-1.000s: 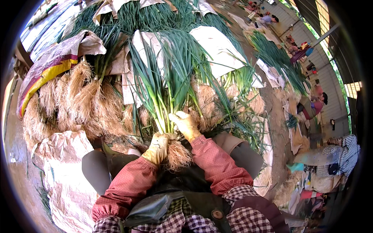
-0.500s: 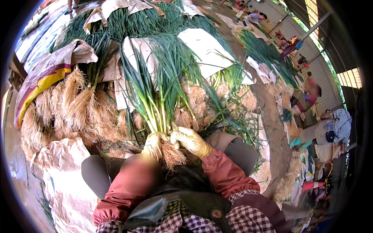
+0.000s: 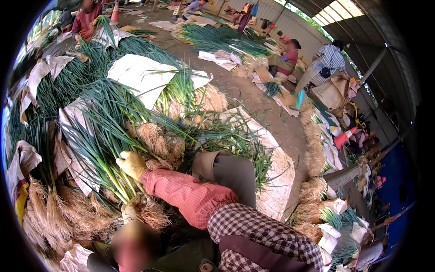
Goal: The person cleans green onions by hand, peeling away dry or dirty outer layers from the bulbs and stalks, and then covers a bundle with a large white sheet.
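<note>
A bunch of green onions (image 3: 108, 170) with pale stalks and long dark green leaves slants up and left in front of me. My left hand (image 3: 131, 212), in a pale yellow glove, is wrapped round the bunch at its base. Tan stringy roots (image 3: 152, 213) hang out beside that hand. Higher up, my right hand (image 3: 132, 166), gloved alike, lies against the stalks and leaves with its fingers bent. What its fingertips hold is hidden among the leaves.
More rooted green onions (image 3: 68, 213) lie at left, with white sacking (image 3: 142, 79) over others beyond. Loose leaves (image 3: 244, 154) litter a pale sheet (image 3: 277, 188) at right. Several people work nearby, including a person in a checked shirt (image 3: 331, 59) and one in red (image 3: 86, 20).
The view has swung to the right. My right hand has moved from the onions' base up along the stalks, while my left hand keeps its hold near the roots.
</note>
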A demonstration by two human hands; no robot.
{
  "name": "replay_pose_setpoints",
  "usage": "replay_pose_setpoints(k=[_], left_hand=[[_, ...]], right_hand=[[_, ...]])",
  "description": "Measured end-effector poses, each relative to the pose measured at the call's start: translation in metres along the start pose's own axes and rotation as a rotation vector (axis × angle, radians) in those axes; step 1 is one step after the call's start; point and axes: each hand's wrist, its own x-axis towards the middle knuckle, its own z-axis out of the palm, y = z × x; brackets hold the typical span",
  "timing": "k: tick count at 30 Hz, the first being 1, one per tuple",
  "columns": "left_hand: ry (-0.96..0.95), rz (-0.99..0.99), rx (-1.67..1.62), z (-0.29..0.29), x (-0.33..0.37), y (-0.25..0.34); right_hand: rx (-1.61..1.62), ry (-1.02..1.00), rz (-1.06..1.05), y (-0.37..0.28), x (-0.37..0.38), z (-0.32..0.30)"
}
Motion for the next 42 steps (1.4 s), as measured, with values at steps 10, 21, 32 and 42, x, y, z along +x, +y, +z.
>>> replay_pose_setpoints(k=[10, 21, 32, 42], left_hand=[[0.046, -0.279, -0.085, -0.021, 0.014, 0.008], [-0.06, -0.149, -0.088, -0.002, -0.011, 0.013], [-0.084, -0.272, -0.249, -0.02, 0.02, -0.017], [-0.191, -0.176, -0.008, 0.005, 0.009, -0.025]], right_hand=[[0.989, -0.208, -0.221, -0.064, -0.061, -0.033], [0.319, 0.164, 0.013, 0.117, -0.019, -0.108], [0.532, -0.247, 0.286, 0.08, -0.007, -0.055], [0.763, -0.001, 0.148, 0.058, -0.019, -0.015]])
